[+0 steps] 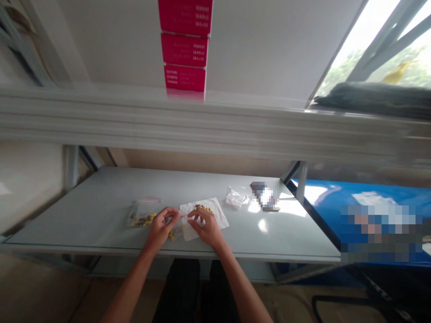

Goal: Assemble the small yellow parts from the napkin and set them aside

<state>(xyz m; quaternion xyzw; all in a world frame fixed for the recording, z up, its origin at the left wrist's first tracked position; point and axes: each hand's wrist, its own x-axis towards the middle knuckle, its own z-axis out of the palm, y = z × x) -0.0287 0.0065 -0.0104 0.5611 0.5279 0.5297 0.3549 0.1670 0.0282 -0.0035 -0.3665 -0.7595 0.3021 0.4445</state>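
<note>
yellow beads (202,208) (could be pills or small parts, too small to tell) lie in a short cluster on a white paper napkin (217,215), with more inside a clear zip bag (143,214) and a few loose just below the left hand (162,227). right hand (206,226) sits over the napkin, its fingertips pinched toward the left hand's, close but not touching; cannot tell if either grips something small. all this is on a white table (84,211); a crumpled clear plastic bag (237,196) and a pixelated packet (265,196) lie further right. risk: a wrist knocking the loose beads off the front edge, or a tugged napkin scattering its cluster.
</note>
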